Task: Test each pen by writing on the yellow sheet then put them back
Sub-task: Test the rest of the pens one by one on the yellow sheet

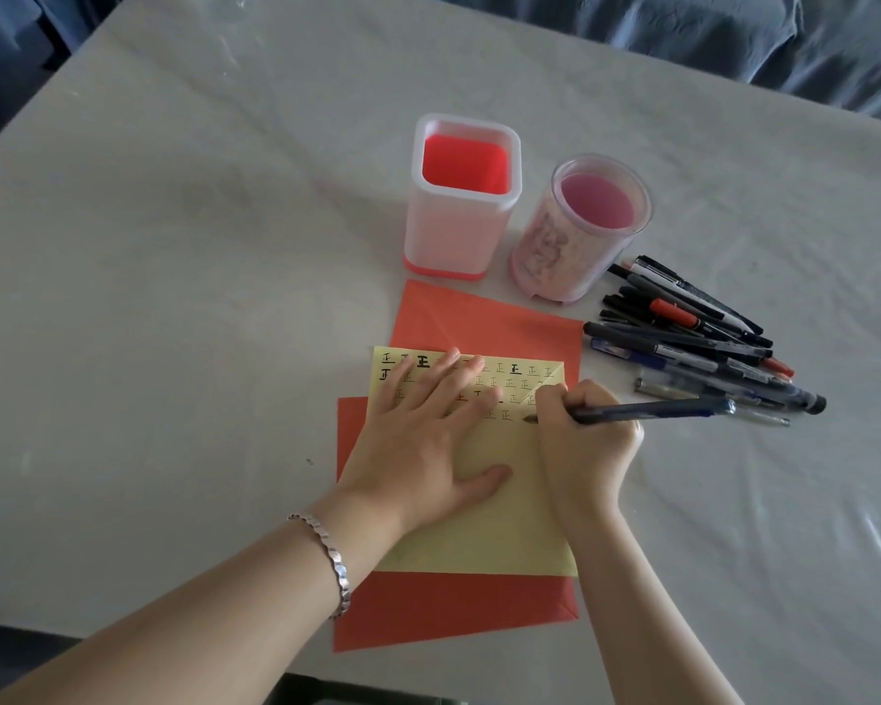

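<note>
The yellow sheet point(499, 521) lies on red paper point(459, 608) and carries rows of small written marks along its top. My left hand point(423, 435) presses flat on the sheet with fingers spread. My right hand point(581, 440) grips a dark blue pen point(672, 410), its tip touching the sheet at the right end of the lowest row of marks. A pile of several pens point(698, 338) lies to the right of the sheets. Two pen holders stand behind: a square white-and-red one point(459, 216) and a round clear pink one point(576, 236), both with no pens visible inside.
The white cloth-covered table point(174, 297) extends wide to the left and back. Blue-grey fabric point(733, 33) lies beyond the far edge. A second red sheet point(479, 318) lies under the yellow sheet's top. A silver bracelet point(326, 557) is on my left wrist.
</note>
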Demonstrator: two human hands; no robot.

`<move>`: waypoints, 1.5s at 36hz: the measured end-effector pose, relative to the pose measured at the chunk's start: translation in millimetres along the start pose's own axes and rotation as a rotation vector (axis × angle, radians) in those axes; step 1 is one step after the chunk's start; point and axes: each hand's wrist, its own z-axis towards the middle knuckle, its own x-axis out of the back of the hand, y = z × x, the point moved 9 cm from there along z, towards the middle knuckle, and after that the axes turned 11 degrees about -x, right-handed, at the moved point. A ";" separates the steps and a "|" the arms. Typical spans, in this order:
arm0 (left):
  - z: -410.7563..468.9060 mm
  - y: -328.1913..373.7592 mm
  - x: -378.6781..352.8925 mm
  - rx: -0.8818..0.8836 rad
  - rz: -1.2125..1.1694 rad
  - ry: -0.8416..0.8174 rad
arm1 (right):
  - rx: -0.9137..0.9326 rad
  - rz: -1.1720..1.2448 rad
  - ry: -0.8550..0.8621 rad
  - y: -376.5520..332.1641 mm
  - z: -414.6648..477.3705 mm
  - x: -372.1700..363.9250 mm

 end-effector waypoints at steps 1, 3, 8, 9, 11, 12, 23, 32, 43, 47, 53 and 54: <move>-0.1 0.0 -0.1 -0.001 0.000 0.000 | -0.011 0.012 0.007 1.6 0.4 0.7; -0.1 0.2 0.0 -0.002 -0.002 0.000 | -0.015 0.024 0.008 2.7 0.8 0.8; 0.3 0.9 0.9 0.000 -0.005 0.002 | 0.005 -0.003 0.017 0.3 -0.2 0.1; 0.4 1.1 1.1 0.001 -0.002 0.001 | 0.004 -0.006 0.023 0.3 -0.4 0.5; 0.5 1.4 1.5 0.001 0.004 0.000 | 0.005 -0.005 0.027 -0.2 -0.7 0.9; 0.4 1.5 1.6 0.000 0.005 -0.001 | 0.004 0.007 0.021 -0.3 -0.7 0.6; 0.5 1.6 2.4 0.003 -0.001 -0.008 | -0.011 -0.011 -0.031 0.1 0.3 -4.4; 0.5 1.6 2.6 -0.002 -0.004 -0.003 | -0.014 -0.019 -0.050 -0.6 -0.5 -3.9; 0.4 0.6 2.0 0.000 -0.007 0.006 | -0.003 -0.044 0.036 -0.1 -1.2 3.5; 0.5 0.7 0.7 0.002 -0.007 -0.013 | -0.072 0.055 0.037 2.9 0.8 6.2; -0.7 -0.5 0.1 0.014 -0.018 -0.048 | -0.164 0.273 0.056 6.5 7.1 36.2; -0.8 -0.4 0.4 0.007 -0.015 -0.043 | -0.143 0.247 0.035 3.9 8.0 43.5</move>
